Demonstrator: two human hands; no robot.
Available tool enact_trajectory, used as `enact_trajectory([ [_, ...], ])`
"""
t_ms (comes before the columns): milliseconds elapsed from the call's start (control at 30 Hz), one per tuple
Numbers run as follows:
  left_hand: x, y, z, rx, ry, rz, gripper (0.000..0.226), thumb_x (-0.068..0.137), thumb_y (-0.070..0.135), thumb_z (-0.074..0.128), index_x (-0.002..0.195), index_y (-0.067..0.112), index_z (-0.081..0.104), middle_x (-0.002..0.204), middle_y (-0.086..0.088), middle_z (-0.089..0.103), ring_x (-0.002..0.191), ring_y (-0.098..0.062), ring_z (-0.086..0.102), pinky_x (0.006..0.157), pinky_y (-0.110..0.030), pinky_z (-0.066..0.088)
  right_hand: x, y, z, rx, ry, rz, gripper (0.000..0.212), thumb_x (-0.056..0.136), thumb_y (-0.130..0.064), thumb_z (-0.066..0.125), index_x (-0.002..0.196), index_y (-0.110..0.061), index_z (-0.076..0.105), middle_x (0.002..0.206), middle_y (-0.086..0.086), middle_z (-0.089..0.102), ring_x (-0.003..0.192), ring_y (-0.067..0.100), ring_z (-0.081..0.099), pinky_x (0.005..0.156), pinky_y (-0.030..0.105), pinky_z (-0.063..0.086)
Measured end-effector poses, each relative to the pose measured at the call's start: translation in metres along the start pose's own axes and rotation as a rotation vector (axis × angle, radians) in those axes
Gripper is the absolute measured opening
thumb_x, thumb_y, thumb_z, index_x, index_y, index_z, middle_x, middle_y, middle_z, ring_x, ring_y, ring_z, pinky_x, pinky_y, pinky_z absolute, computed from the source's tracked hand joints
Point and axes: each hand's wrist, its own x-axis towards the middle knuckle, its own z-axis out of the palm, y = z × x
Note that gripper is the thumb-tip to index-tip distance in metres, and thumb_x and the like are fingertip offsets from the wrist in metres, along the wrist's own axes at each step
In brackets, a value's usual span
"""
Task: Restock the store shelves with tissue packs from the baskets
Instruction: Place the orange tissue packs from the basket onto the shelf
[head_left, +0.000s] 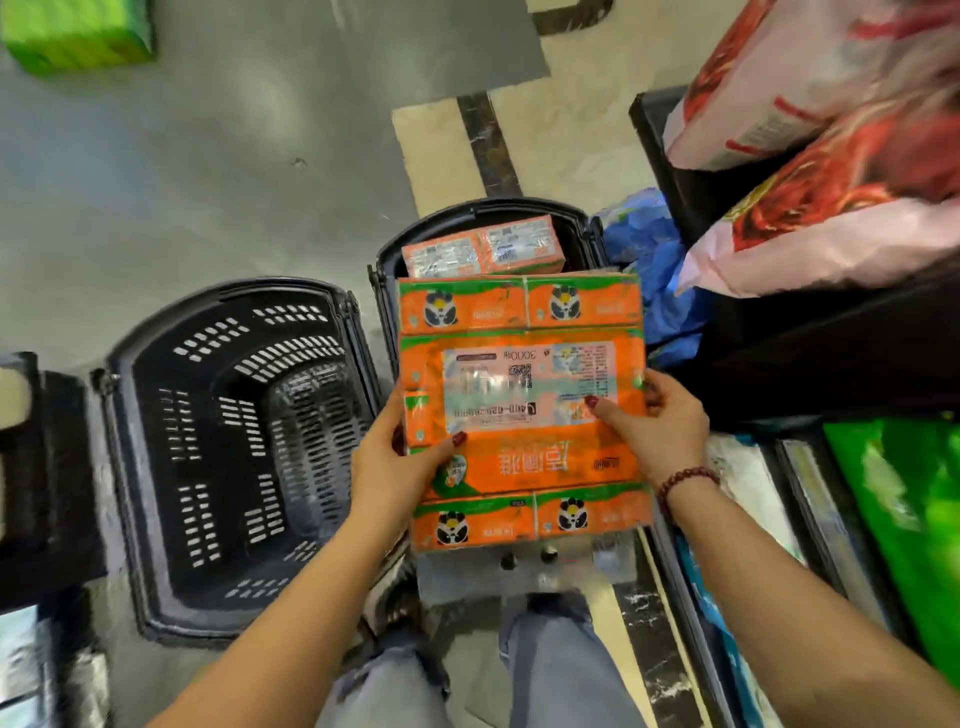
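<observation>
I hold a large orange tissue pack with panda pictures flat in front of me, above the right black basket. My left hand grips its left edge, thumb on top. My right hand grips its right edge. Another orange tissue pack lies inside that basket, at its far end. The left black basket beside it on the floor has nothing in it.
Dark shelves stand on the right with pink-and-red packs on top and green packs lower down. A blue bag lies by the basket. A green pack sits on the floor at far left. My feet are below.
</observation>
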Motion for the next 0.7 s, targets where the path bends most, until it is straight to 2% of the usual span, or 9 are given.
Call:
enact_trajectory([
  [67,-0.027,0.010,-0.016,-0.021,-0.047,0.031,0.070,0.074,0.016,0.082,0.133,0.039,0.052,0.110,0.006,0.072,0.099,-0.019,0.070,0.084,-0.048,0.057,-0.040,-0.007,-0.013,0.059,0.040,-0.001,0.053,0.066,-0.032,0.085,0.113,-0.017,0.065,0.101,0.001,0.070,0.092,0.018,0.066,0.087,0.044,0.054],
  [167,-0.072,0.029,-0.039,0.033,-0.108,0.132,0.071,0.072,0.019,0.083,0.133,0.039,0.052,0.107,0.010,0.073,0.097,-0.012,0.070,0.083,-0.042,0.058,-0.106,-0.016,-0.035,0.123,0.156,-0.032,0.041,0.067,-0.028,0.085,0.103,-0.023,0.065,0.093,-0.004,0.069,0.081,0.010,0.064,0.081,0.039,0.055],
  [233,-0.100,0.043,-0.050,0.076,-0.169,0.201,0.070,0.072,0.024,0.083,0.132,0.041,0.052,0.105,0.013,0.073,0.096,-0.009,0.070,0.081,-0.037,0.058,-0.146,-0.019,-0.051,0.151,0.220,-0.031,0.040,0.068,-0.028,0.085,0.103,-0.021,0.067,0.095,-0.001,0.071,0.082,0.014,0.065,0.081,0.041,0.055],
  [300,-0.121,0.058,-0.056,0.119,-0.250,0.268,0.066,0.073,0.025,0.082,0.131,0.038,0.054,0.105,0.011,0.073,0.097,-0.012,0.070,0.084,-0.041,0.058,-0.181,-0.020,-0.069,0.196,0.280,-0.021,0.034,0.069,-0.029,0.084,0.098,-0.026,0.066,0.092,-0.002,0.071,0.083,0.016,0.067,0.079,0.042,0.056],
  [400,-0.150,0.081,-0.052,0.202,-0.370,0.390,0.063,0.075,0.029,0.081,0.130,0.043,0.054,0.103,0.012,0.073,0.096,-0.012,0.069,0.086,-0.043,0.056,-0.233,-0.015,-0.099,0.248,0.410,-0.021,0.032,0.069,-0.027,0.084,0.096,-0.028,0.065,0.089,-0.006,0.071,0.076,0.004,0.064,0.070,0.030,0.054],
  [467,-0.169,0.093,-0.041,0.247,-0.465,0.468,0.059,0.076,0.031,0.079,0.129,0.043,0.054,0.102,0.014,0.073,0.097,-0.011,0.069,0.085,-0.041,0.056,-0.267,-0.009,-0.122,0.275,0.521,-0.021,0.032,0.069,-0.025,0.085,0.094,-0.027,0.065,0.088,-0.004,0.070,0.074,0.003,0.063,0.068,0.027,0.051],
  [533,-0.189,0.102,-0.024,0.294,-0.517,0.560,0.058,0.075,0.031,0.080,0.128,0.032,0.058,0.100,0.014,0.072,0.099,-0.013,0.068,0.081,-0.031,0.056,-0.302,0.001,-0.146,0.293,0.617,0.005,0.032,0.068,-0.025,0.085,0.095,-0.021,0.067,0.088,-0.002,0.071,0.075,0.009,0.064,0.071,0.031,0.053],
  [600,-0.214,0.110,-0.005,0.326,-0.569,0.659,0.059,0.071,0.031,0.082,0.126,0.027,0.061,0.093,0.020,0.070,0.096,-0.002,0.066,0.069,-0.011,0.050,-0.338,0.015,-0.170,0.309,0.713,0.021,0.034,0.069,-0.024,0.084,0.099,-0.015,0.069,0.089,0.001,0.072,0.077,0.015,0.066,0.072,0.033,0.054],
  [700,-0.256,0.114,0.030,0.324,-0.729,0.759,0.060,0.070,0.026,0.084,0.125,0.033,0.061,0.092,0.027,0.071,0.087,0.010,0.065,0.072,-0.013,0.054,-0.392,0.041,-0.206,0.342,0.864,0.037,0.034,0.069,-0.023,0.084,0.097,-0.014,0.068,0.087,0.001,0.071,0.075,0.012,0.066,0.065,0.024,0.052],
])
